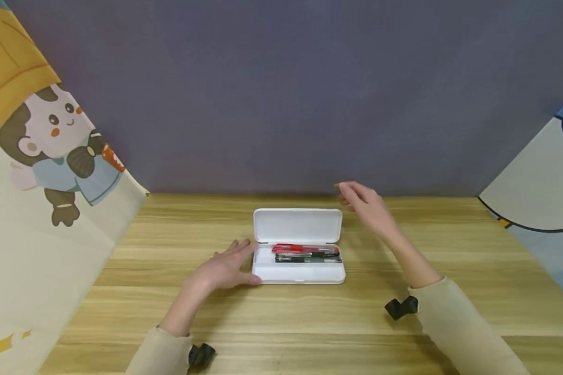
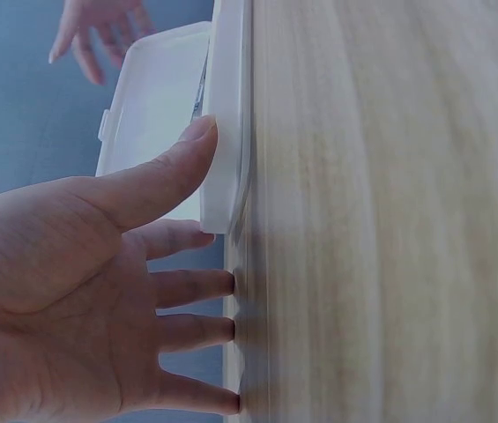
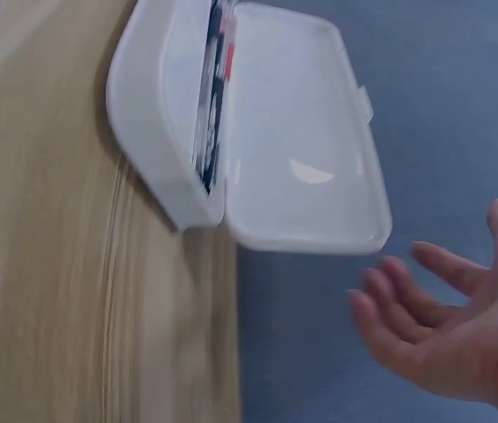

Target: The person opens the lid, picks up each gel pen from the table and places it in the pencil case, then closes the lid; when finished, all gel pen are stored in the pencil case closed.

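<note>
In the head view a white pencil case point(image 1: 297, 274) lies with its lid point(image 1: 297, 225) raised. Inside are a red pen point(image 1: 287, 248) and dark pens point(image 1: 308, 258), lying lengthwise. My left hand point(image 1: 225, 265) is at the case's left end, fingers spread and fairly straight. Its thumb touches the front left corner and its index finger is by the back left; the left wrist view shows the other fingertips down at the table. My right hand point(image 1: 363, 203) hovers beyond the lid's upper right corner with loosely bent fingers. Nothing is in it, and the right wrist view shows it apart from the lid.
The case stands on a wood-grain table point(image 1: 281, 323). A dark grey-blue panel point(image 1: 281, 99) rises at the table's back edge. Light printed panels with cartoon figures point(image 1: 70, 140) flank the left and right sides.
</note>
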Motion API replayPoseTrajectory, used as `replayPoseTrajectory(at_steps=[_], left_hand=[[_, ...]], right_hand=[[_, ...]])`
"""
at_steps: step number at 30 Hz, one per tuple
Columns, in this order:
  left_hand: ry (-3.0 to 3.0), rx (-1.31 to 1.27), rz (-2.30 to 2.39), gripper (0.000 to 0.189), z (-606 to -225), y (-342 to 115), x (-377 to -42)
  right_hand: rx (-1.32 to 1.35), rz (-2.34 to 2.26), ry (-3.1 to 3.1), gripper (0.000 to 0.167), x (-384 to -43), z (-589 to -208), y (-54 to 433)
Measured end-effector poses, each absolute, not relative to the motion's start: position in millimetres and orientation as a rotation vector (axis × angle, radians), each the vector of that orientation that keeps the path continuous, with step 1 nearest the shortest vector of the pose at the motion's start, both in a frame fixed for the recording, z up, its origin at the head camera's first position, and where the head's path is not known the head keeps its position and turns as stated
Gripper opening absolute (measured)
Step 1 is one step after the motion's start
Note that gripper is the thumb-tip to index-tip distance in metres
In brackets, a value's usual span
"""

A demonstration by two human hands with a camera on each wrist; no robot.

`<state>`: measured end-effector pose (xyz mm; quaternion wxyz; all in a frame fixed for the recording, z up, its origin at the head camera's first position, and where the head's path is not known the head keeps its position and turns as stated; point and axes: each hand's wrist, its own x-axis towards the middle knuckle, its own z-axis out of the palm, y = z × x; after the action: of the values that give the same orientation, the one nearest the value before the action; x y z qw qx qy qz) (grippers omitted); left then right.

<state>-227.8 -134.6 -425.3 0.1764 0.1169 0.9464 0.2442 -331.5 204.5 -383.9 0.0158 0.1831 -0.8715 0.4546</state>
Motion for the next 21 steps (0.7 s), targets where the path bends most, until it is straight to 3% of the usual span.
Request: replayPoseTrajectory(at_steps=[4,11,21], left_hand=[[2.670,0.336,0.703,0.092,-424,-135,-227],[2.668,0.341,0.721,0.091,-425,-133,-226],[2.685,0.313,0.710,0.092,-424,-134,-225]], right_hand=[[0.552,1.656,-2.993,0.076,-348,-388,207],[0.500,1.832,-3.312,0.088,-363,-403,205],[0.494,1.974,-3.304,0.079,-362,-405,196]])
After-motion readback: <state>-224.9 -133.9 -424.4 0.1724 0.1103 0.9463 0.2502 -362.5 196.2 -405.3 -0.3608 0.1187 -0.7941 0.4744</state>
